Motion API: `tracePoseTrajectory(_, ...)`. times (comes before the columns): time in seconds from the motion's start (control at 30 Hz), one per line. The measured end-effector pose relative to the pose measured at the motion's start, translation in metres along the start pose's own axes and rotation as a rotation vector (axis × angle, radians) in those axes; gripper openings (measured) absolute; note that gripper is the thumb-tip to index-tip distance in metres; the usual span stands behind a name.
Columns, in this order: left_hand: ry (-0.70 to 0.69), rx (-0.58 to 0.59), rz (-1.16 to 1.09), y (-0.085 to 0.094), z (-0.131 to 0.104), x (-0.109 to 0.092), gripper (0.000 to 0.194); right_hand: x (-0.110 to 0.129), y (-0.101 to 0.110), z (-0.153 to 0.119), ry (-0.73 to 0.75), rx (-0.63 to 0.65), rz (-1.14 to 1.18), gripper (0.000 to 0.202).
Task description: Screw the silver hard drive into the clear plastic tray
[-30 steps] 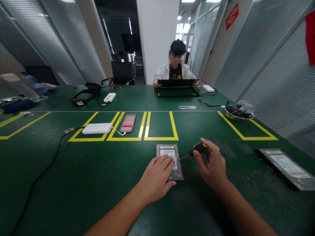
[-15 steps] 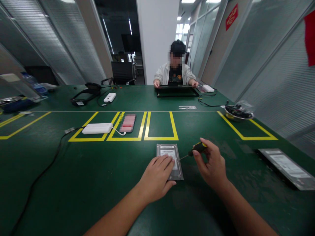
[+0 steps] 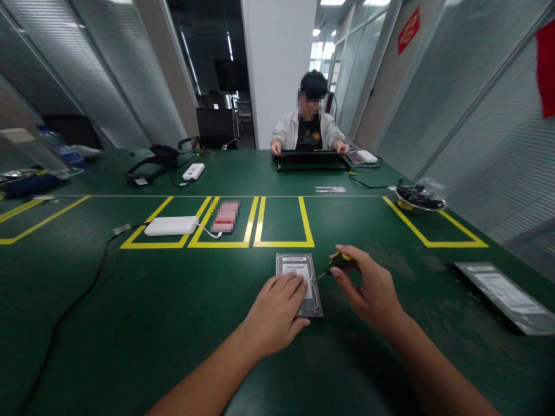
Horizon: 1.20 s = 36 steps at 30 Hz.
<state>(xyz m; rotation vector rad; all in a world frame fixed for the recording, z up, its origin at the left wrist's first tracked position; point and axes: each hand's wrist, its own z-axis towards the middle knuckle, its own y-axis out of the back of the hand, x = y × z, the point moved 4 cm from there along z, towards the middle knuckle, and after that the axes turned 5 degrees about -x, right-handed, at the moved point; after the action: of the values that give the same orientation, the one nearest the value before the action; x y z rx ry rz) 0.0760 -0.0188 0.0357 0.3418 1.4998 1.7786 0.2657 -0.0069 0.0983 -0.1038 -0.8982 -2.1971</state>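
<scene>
1. Left hand (image 3: 277, 309) pressing flat on the near half of the hard drive (image 3: 299, 283), fingers spread over the label, pinning rather than gripping.
2. Right hand (image 3: 368, 286) closed around a screwdriver (image 3: 336, 263), black-and-yellow handle pinched in the fingers, thin shaft angled toward 9 o'clock, tip at the drive's right edge.
3. Drive lying flat on the green table (image 3: 130, 323), just below the middle yellow-taped box (image 3: 282, 222) at 12 o'clock.
4. Likely stiff, dense metal, heavy for its bulk; smooth lid, probably prone to sliding on the mat; best held by the long side edges, clear of the label and the underside.
5. Screwdriver looks light and rigid, best held at the handle.
6. Count: one drive in hand, one screwdriver, a second flat silver unit (image 3: 503, 294) at 3 o'clock, one white power bank (image 3: 171, 226) at 10 o'clock, one bowl (image 3: 418, 199) at 2 o'clock.
7. One other person (image 3: 309, 124) at 12 o'clock, both hands at a laptop (image 3: 312, 160).
</scene>
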Motion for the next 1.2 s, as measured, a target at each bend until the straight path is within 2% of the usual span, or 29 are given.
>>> tracePoseTrajectory(0.17, 0.002, -0.001, -0.001, -0.001, -0.001, 0.000, 0.066, 0.003, -0.002, 0.012, 0.030, 0.060, 0.014, 0.027)
tracePoseTrajectory(0.67, 0.003, 0.014, -0.023, 0.000, 0.000, 0.000, 0.067, 0.003, -0.018, 0.042, 0.024, 0.276, 0.075, 0.032)
tracePoseTrajectory(1.2, 0.008, 0.019, -0.022, 0.000, 0.001, 0.000, 0.067, -0.004, -0.022, 0.043, 0.037, 0.274, 0.054, 0.032)
